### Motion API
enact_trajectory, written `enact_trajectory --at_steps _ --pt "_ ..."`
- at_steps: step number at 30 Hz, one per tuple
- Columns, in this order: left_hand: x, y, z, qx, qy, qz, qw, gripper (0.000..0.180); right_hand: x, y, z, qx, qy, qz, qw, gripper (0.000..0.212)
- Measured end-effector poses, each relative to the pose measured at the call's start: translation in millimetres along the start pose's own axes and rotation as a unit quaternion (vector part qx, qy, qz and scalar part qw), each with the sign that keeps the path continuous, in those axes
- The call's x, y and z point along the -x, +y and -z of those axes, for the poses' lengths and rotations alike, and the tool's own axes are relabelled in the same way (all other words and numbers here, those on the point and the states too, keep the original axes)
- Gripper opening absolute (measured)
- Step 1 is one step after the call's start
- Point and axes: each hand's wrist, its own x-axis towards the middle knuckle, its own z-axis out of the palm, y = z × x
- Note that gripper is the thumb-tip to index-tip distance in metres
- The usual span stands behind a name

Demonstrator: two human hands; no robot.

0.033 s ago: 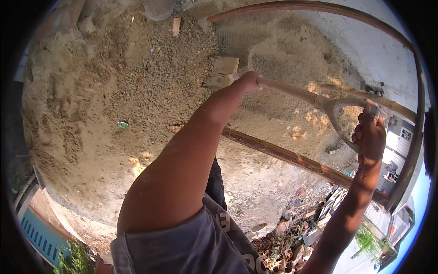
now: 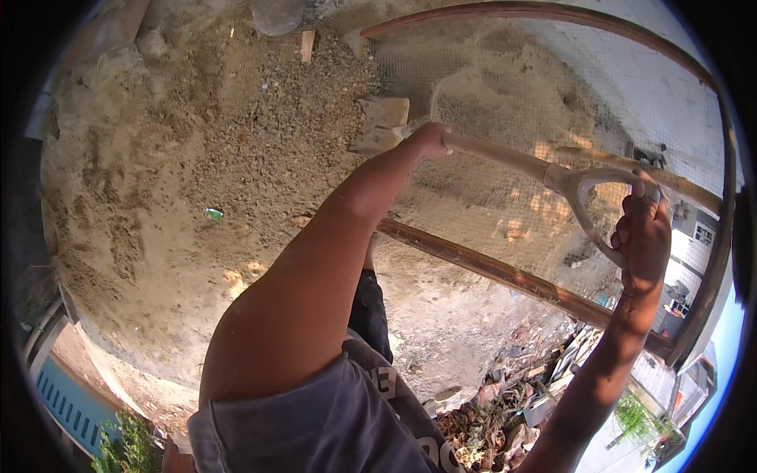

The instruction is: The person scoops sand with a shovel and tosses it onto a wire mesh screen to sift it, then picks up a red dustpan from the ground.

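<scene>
A shovel stretches across the upper middle, its flat, dusty blade (image 2: 384, 117) at the edge of the gravel (image 2: 311, 102). My left hand (image 2: 430, 142) is closed round the shaft (image 2: 501, 155) just behind the blade. At the shaft's other end, my right hand (image 2: 643, 232) grips the loop-shaped handle (image 2: 582, 201), fingers curled round its far bar. Behind the shovel leans a wire-mesh screen (image 2: 473, 201) in a wooden frame (image 2: 489, 264). Sandy soil shows through the mesh. Where the blade meets the ground is hard to make out.
A sand heap (image 2: 134, 158) spreads over the left side, with a small green scrap (image 2: 213, 214) on it. Dry leaves and rubbish (image 2: 505, 418) lie at the lower right. A wood piece (image 2: 307, 46) and a rounded grey object (image 2: 277, 14) are at the top.
Very little differs. The blade has shifted very slightly left, and my right hand sits slightly farther right in the picture. Both hands keep their hold on the shovel.
</scene>
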Motion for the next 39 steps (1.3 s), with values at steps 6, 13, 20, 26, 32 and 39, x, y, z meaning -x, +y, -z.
enact_trajectory --at_steps 6,13,20,26,32,39 --pt "17.4 22.6 38.8 -0.014 0.127 -0.079 0.989 0.029 12.2 -15.6 14.8 -0.016 0.011 0.063 0.998 0.048" --pt "-119.0 17.2 77.5 -0.020 0.122 -0.036 0.992 0.043 -41.2 -68.5 -32.3 0.038 0.016 0.136 0.990 0.030" --pt "-114.6 22.2 131.3 -0.050 0.146 0.033 0.987 0.046 -105.0 -110.1 -26.6 0.179 -0.081 0.265 0.944 0.032" --pt "-45.8 13.3 117.3 0.025 0.395 -0.039 0.917 0.027 -29.1 -91.7 -23.2 0.335 -0.046 0.454 0.824 0.048" --pt "-36.7 1.9 137.1 0.048 0.516 -0.078 0.851 0.019 44.8 -27.9 -54.7 0.310 -0.085 0.495 0.807 0.054" --pt "15.7 -42.8 157.1 -0.087 0.326 -0.053 0.940 0.024 61.5 -24.5 -101.9 0.228 -0.099 0.530 0.811 0.056"
